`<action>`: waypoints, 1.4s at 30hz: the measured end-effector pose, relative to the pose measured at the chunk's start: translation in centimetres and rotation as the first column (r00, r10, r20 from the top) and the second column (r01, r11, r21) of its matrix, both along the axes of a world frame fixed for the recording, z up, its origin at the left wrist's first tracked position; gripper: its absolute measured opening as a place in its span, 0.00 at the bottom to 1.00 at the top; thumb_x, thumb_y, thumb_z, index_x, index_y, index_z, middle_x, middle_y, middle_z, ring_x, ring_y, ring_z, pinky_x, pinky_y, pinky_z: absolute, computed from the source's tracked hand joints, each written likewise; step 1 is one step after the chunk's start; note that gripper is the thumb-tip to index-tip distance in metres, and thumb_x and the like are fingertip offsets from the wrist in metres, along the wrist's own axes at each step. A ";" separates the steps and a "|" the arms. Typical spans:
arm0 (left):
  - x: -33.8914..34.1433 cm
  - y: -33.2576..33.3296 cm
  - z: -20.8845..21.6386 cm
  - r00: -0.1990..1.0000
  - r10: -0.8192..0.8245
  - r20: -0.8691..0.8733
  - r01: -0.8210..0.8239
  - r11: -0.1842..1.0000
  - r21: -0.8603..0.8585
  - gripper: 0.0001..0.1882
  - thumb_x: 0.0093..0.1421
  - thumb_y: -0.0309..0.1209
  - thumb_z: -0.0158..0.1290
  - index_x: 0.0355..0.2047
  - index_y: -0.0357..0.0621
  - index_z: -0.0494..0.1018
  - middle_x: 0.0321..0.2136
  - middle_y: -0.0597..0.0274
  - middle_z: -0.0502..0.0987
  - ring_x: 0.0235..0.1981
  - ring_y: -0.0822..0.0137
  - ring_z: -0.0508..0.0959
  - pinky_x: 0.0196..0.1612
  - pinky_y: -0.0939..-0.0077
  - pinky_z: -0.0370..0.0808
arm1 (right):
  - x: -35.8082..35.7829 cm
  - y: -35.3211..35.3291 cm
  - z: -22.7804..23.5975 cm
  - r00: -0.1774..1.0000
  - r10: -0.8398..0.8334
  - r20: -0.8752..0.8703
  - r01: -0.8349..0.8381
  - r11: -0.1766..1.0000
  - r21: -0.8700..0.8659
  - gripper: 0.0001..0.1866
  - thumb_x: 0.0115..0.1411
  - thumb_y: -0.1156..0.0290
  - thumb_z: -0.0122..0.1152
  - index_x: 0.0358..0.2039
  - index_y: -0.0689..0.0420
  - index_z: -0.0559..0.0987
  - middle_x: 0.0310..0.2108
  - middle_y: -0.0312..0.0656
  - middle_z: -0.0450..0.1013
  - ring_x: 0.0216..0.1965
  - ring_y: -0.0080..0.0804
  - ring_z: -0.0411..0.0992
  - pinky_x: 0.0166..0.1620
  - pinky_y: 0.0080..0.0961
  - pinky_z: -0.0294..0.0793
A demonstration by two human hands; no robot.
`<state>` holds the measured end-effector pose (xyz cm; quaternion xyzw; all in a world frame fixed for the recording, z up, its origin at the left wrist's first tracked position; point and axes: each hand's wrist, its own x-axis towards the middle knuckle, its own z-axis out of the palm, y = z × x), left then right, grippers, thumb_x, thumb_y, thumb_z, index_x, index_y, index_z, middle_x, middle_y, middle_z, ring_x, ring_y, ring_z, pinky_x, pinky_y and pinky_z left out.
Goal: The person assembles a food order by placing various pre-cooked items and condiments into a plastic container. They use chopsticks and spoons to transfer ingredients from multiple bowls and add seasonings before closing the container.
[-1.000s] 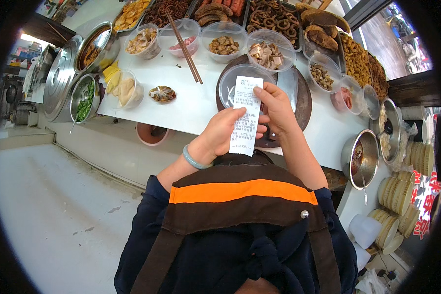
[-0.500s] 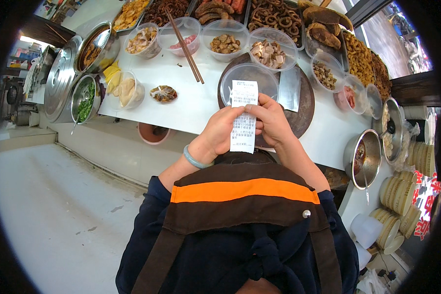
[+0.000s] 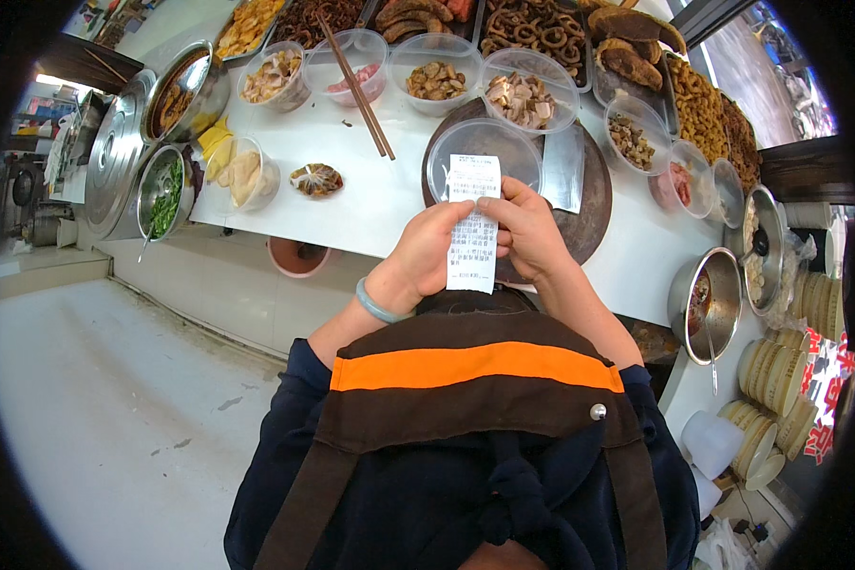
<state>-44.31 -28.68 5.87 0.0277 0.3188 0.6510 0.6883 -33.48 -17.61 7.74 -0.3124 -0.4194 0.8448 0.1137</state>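
Note:
A long white paper receipt (image 3: 473,247) with dark print is stretched between my two hands, in front of my chest. My left hand (image 3: 433,245) pinches its left edge; a pale bangle circles that wrist. On the other edge, my right hand (image 3: 530,228) grips the paper between thumb and curled fingers. Beyond the top of the receipt is a clear round plastic bowl (image 3: 513,157) on a dark round chopping board (image 3: 591,209). A wide-bladed cleaver (image 3: 564,171) lies flat on the board, right of that bowl.
Clear tubs of chopped meat (image 3: 527,103) line the white table (image 3: 351,214). Chopsticks (image 3: 356,90) rest across one tub. Trays of cooked meat (image 3: 537,43) stand behind. Steel bowls hold greens (image 3: 166,199) at left and red sauce (image 3: 701,296) at right. Stacked bowls (image 3: 769,380) are lower right.
The receipt's lower end has shifted up slightly. Both hands keep nearly the same place and hold; the rest looks unchanged.

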 end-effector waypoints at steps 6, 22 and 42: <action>0.1 0.1 -0.2 1.000 -0.003 0.011 0.003 1.000 -0.001 0.21 0.68 0.33 0.32 0.54 0.30 0.58 0.45 0.44 0.71 0.43 0.52 0.78 0.46 0.59 0.79 | 0.0 -0.1 -0.1 1.000 -0.026 0.009 0.026 1.000 -0.011 0.11 0.58 0.76 0.54 0.42 0.65 0.72 0.31 0.38 0.71 0.23 0.17 0.71 0.21 0.11 0.70; 0.3 -0.3 0.1 1.000 0.006 0.008 -0.006 1.000 -0.012 0.21 0.68 0.34 0.30 0.54 0.30 0.58 0.42 0.44 0.73 0.40 0.54 0.78 0.44 0.60 0.80 | -0.1 -0.6 0.1 1.000 -0.028 0.005 0.028 0.999 -0.016 0.10 0.58 0.77 0.53 0.41 0.64 0.72 0.31 0.38 0.72 0.22 0.15 0.70 0.19 0.10 0.67; 0.8 -0.2 -0.2 0.999 0.032 0.016 -0.033 0.999 0.014 0.21 0.67 0.33 0.30 0.53 0.29 0.58 0.40 0.46 0.73 0.38 0.56 0.79 0.43 0.62 0.80 | 0.3 -0.5 0.1 0.999 -0.038 -0.008 0.038 0.998 -0.042 0.09 0.57 0.78 0.53 0.39 0.64 0.73 0.28 0.36 0.72 0.17 0.12 0.66 0.15 0.09 0.62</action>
